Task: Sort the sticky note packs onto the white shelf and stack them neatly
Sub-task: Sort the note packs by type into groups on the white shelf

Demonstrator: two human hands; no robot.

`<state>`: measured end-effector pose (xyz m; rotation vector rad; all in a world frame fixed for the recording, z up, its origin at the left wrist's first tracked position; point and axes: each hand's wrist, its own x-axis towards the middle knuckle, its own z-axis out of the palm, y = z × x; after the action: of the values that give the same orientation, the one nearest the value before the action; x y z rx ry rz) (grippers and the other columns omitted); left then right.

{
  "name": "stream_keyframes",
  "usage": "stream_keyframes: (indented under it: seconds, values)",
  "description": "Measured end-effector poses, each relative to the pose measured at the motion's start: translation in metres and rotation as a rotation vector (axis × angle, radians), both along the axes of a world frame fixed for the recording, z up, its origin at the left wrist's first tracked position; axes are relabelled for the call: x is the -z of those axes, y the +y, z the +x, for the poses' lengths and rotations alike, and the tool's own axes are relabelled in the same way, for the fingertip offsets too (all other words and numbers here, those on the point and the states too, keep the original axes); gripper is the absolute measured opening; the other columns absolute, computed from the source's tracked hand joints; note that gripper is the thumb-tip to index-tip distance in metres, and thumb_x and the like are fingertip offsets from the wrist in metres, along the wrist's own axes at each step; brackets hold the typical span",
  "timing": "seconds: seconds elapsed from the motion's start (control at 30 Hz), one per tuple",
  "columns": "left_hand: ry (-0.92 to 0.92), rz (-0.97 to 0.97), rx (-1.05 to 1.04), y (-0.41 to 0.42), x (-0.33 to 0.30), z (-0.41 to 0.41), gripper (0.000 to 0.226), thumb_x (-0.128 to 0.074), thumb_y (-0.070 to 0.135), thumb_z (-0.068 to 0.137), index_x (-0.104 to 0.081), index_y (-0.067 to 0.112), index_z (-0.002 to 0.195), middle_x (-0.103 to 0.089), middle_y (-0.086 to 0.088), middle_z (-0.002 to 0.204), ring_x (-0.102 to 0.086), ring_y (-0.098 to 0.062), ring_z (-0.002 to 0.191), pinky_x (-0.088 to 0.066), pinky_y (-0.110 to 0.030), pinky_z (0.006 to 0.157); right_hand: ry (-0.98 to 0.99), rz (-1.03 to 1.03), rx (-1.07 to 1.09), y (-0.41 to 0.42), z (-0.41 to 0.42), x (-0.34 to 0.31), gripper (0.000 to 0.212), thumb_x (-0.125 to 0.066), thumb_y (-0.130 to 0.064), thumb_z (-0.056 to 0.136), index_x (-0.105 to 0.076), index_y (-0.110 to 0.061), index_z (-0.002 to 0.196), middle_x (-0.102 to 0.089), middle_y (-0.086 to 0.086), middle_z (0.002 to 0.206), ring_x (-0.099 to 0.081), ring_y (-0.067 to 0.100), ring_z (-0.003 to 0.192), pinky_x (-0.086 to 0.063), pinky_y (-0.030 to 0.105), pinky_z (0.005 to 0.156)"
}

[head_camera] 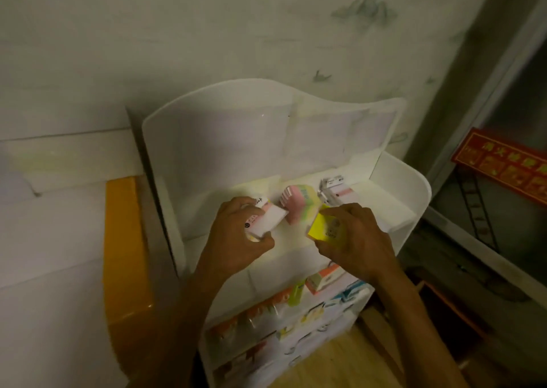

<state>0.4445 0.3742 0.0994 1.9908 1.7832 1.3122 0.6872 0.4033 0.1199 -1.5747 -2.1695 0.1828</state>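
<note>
Lighting was dim and the frame soft, so print on every pack was unreadable and pack edges blurred into the shelf. Lower tiers of the white shelf (393,177) ran off the bottom edge; their contents showed only as a jumble of orange, yellow-green and blue packaging, count unknown. Top tier held a pink-and-pastel pack (296,202) near the middle, tilted, and a white-and-grey pack (333,188) toward the back right, partly hidden behind the right hand's pack. An orange-and-white pack (324,278) sat on the tier just below the front lip, under the right wrist. Left hand (236,239) gripped a white pack with pink trim (266,219), fingers curled over the top and thumb under the near edge, held over the left part of the top tier; contact with the shelf surface could not be told. Right hand (352,236) gripped a yellow sticky note pack (324,225), fingers wrapped over it, held just above the front of the same tier, apart from the left pack. An orange box (124,257) stood beside the shelf on the left; a red sign (503,162) hung on the right, text illegible.
</note>
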Motion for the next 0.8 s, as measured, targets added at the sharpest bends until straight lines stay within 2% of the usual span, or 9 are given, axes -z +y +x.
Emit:
stream_keyframes:
  seconds: [0.07,0.2,0.3,0.43,0.63,0.7,0.8]
  values:
    - [-0.001,-0.025,-0.024,0.027,0.006,0.009,0.048,-0.075,0.035,0.057,-0.068,0.016,0.101,-0.057,0.009,0.117,-0.052,-0.012,0.108,-0.038,-0.012,0.089,-0.031,-0.022,0.0,0.03,0.011,0.001,0.059,-0.069,-0.057,0.07,-0.042,-0.045,0.12,-0.047,-0.009,0.127,-0.042,0.017,0.117,-0.048,0.042,0.079]
    - [0.0,-0.057,-0.056,0.075,0.012,0.019,0.044,-0.079,0.031,0.059,-0.067,0.022,0.1,-0.054,0.015,0.116,-0.05,-0.008,0.107,-0.03,0.001,0.084,-0.035,-0.036,-0.002,0.086,0.027,0.002,0.059,-0.068,-0.059,0.069,-0.043,-0.044,0.121,-0.047,-0.008,0.126,-0.043,0.017,0.117,-0.046,0.037,0.078]
    - [0.041,-0.061,-0.074,0.1,0.012,0.024,0.045,-0.079,0.029,0.06,-0.067,0.019,0.102,-0.055,0.011,0.117,-0.049,-0.011,0.107,-0.03,-0.003,0.082,-0.018,-0.048,-0.021,0.116,0.035,0.006,0.06,-0.068,-0.06,0.068,-0.047,-0.045,0.122,-0.046,-0.011,0.127,-0.041,0.014,0.118,-0.041,0.031,0.075]
    - [0.12,-0.082,-0.092,0.13,0.014,0.032,0.05,-0.08,0.032,0.063,-0.067,0.014,0.108,-0.056,0.002,0.122,-0.048,-0.017,0.11,-0.034,-0.015,0.083,-0.012,-0.094,-0.046,0.155,0.05,0.014,0.06,-0.068,-0.056,0.067,-0.047,-0.046,0.122,-0.043,-0.016,0.126,-0.039,0.01,0.119,-0.043,0.03,0.075]
    - [0.084,-0.112,-0.129,0.165,0.027,0.055,0.053,-0.084,0.03,0.061,-0.068,0.012,0.109,-0.056,-0.001,0.123,-0.048,-0.012,0.108,-0.034,0.003,0.076,0.024,-0.155,-0.109,0.218,0.083,0.028,0.059,-0.075,-0.049,0.068,-0.05,-0.045,0.121,-0.044,-0.016,0.125,-0.039,0.009,0.12,-0.047,0.035,0.083]
    - [0.068,-0.129,-0.162,0.173,0.031,0.065,0.054,-0.085,0.03,0.061,-0.068,0.012,0.109,-0.055,0.0,0.125,-0.047,-0.01,0.109,-0.034,0.003,0.077,0.032,-0.161,-0.153,0.238,0.089,0.033,0.058,-0.076,-0.047,0.067,-0.05,-0.046,0.12,-0.044,-0.017,0.123,-0.039,0.009,0.118,-0.045,0.033,0.08]
    - [0.058,-0.155,-0.22,0.181,0.033,0.08,0.053,-0.084,0.036,0.062,-0.068,0.017,0.109,-0.054,0.005,0.126,-0.048,-0.011,0.111,-0.038,-0.005,0.081,0.022,-0.176,-0.229,0.268,0.101,0.039,0.06,-0.075,-0.049,0.066,-0.048,-0.047,0.12,-0.042,-0.018,0.121,-0.039,0.007,0.116,-0.04,0.03,0.077]
